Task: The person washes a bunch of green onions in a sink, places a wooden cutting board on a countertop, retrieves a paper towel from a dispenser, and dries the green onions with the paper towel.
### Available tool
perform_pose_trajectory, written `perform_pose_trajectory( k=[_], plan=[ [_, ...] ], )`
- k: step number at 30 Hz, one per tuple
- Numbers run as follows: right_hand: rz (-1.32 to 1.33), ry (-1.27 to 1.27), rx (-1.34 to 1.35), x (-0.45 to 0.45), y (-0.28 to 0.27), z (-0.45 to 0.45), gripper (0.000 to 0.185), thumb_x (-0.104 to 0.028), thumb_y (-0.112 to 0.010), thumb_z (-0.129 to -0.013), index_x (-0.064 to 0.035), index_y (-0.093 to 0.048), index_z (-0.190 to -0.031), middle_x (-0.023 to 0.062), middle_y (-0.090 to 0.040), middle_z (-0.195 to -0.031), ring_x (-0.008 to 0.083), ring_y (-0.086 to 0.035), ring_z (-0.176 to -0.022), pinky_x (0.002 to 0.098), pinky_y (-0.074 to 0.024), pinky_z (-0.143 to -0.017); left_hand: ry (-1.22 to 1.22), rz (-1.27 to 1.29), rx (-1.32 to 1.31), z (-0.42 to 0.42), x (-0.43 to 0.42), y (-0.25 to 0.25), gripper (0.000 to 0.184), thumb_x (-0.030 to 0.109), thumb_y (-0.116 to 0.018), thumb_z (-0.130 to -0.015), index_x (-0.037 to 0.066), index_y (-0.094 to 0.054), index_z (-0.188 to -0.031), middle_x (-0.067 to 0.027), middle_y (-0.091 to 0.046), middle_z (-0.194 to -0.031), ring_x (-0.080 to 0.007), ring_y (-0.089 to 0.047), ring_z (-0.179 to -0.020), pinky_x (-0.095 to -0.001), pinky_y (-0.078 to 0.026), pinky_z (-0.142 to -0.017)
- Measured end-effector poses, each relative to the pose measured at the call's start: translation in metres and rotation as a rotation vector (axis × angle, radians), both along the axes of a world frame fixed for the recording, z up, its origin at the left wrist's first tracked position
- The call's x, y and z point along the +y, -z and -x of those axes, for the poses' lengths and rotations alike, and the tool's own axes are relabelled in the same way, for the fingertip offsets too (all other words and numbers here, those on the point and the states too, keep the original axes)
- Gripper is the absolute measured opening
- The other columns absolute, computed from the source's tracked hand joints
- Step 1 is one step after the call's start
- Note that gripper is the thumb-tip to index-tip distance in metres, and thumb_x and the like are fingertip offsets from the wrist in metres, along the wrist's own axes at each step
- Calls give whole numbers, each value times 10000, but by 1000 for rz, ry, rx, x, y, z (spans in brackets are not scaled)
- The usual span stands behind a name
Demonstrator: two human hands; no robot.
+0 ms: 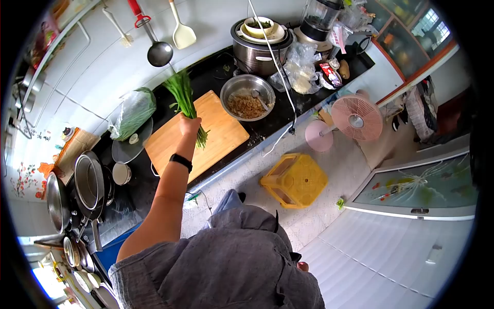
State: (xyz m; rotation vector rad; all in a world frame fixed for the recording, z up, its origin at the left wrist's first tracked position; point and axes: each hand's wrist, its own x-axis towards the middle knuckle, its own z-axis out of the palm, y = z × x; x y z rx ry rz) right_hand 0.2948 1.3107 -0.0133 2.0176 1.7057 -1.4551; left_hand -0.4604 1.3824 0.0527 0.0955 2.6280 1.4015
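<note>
Greens [182, 87], a long thin bunch, up in the L hand [190, 125], & that hand's closed snugly round them, fingers curled in. Longer part fans out past the hand toward the wall, over the black table [208, 77]; shorter ends poke out on the near side, above the wooden board [221, 129]. Can't tell if they touch the wood. Black wristband [180, 162] just below that hand. R hand [302, 266]? Only a scrap of what looks like fingertips, low down by the grey shirt [231, 257], so can't tell how open it is or if it's got anything. Back up top: just right of the L hand, a metal bowl [241, 84] w/ brown crumbly food [242, 107] & a spoon [263, 103] leaning in it. Beyond that bowl, farther from the hand, a big steel cooker [260, 56] w/ small bowls stacked on top. Left of the L hand, a plastic bag [136, 116] of green veg, partly on a dark round lid [128, 150]; pots [88, 180] farther left, nr the table's end. Out right of both hands, on the floor, a yellow stool [303, 180], & past it a pink fan [356, 119].
</note>
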Motion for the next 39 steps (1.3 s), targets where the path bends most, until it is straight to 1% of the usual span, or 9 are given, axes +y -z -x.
perform_pose_trajectory(
  k=[6, 7, 8, 16, 21, 29, 31, 35, 39],
  plan=[
    [86, -21, 93, -2, 56, -21, 181, -143, -514, -850, 7, -583, -925, 104, -639, -715, 175, -617, -582, 303, -510, -510, 48, 684, -92, -10, 26, 59, 652, 259, -725, -640, 65, -395, -1167, -123, -508, -1157, -307, -482, -1109, -391, -451, -884],
    [290, 347, 54, 1, 61, -18, 186, -146, -516, -853, 5, -579, -940, 101, -640, -718, 175, -618, -580, 303, -509, -513, 1, 766, -36, -12, 30, 65, 694, 306, -741, -636, 79, -387, -1189, -98, -473, -1185, -296, -438, -1144, -401, -439, -897],
    [177, 66, -44, 3, 61, -23, 185, -155, -520, -857, -1, -578, -942, 102, -640, -729, 173, -619, -586, 302, -506, -509, 2, 775, -45, -14, 32, 70, 721, 342, -748, -624, 82, -386, -1191, -99, -451, -1193, -286, -419, -1152, -412, -434, -896],
    [289, 699, 127, -13, 110, -92, 99, -130, -530, -863, -40, -551, -898, 100, -599, -648, 180, -567, -512, 302, -462, -426, 54, 814, -81, 7, 30, 65, 1302, 632, -769, -457, 94, -59, -1408, -173, -308, -1315, -330, -360, -1192, -493, -370, -935],
    [282, 843, 76, -38, 140, -142, 169, -135, -496, -864, -18, -575, -770, 114, -598, -607, 197, -585, -504, 338, -496, -459, 311, 215, 1052, -75, 33, 1, 193, 238, -625, -780, 47, -622, -812, -134, -587, -920, -279, -529, -943, -379, -423, -822],
    [130, 468, 108, -15, 204, -292, 64, -102, -596, -720, -80, -655, -707, 80, -660, -733, 205, -638, -637, 342, -505, -617, 1162, 217, 482, -390, 72, 44, 230, 91, -555, -775, 102, -590, -1002, -99, -611, -855, -255, -579, -760, -343, -474, -694],
    [94, -30, -176, 24, 162, -322, 88, -63, -551, -774, -50, -637, -782, 87, -604, -632, 152, -570, -521, 266, -446, -489, 1441, 365, 108, -420, 79, 95, 386, 110, -617, -740, 117, -544, -1119, -107, -627, -868, -243, -597, -781, -328, -477, -721],
    [185, 611, -96, 94, 72, -341, 233, -78, -541, -791, -66, -556, -1023, 106, -623, -714, 188, -625, -584, 304, -498, -548, 1545, 808, -425, -459, 96, 127, 240, 205, -639, -739, 104, -650, -956, -74, -658, -806, -191, -626, -750, -314, -488, -659],
    [150, 541, -119, 142, 121, -374, 318, -202, -581, -774, -88, -531, -1067, 127, -644, -813, 269, -645, -732, 356, -500, -716, 1467, 902, -397, -476, 119, 124, 103, 143, -622, -767, 69, -695, -763, -56, -676, -757, -164, -647, -708, -302, -504, -640]
  ],
)
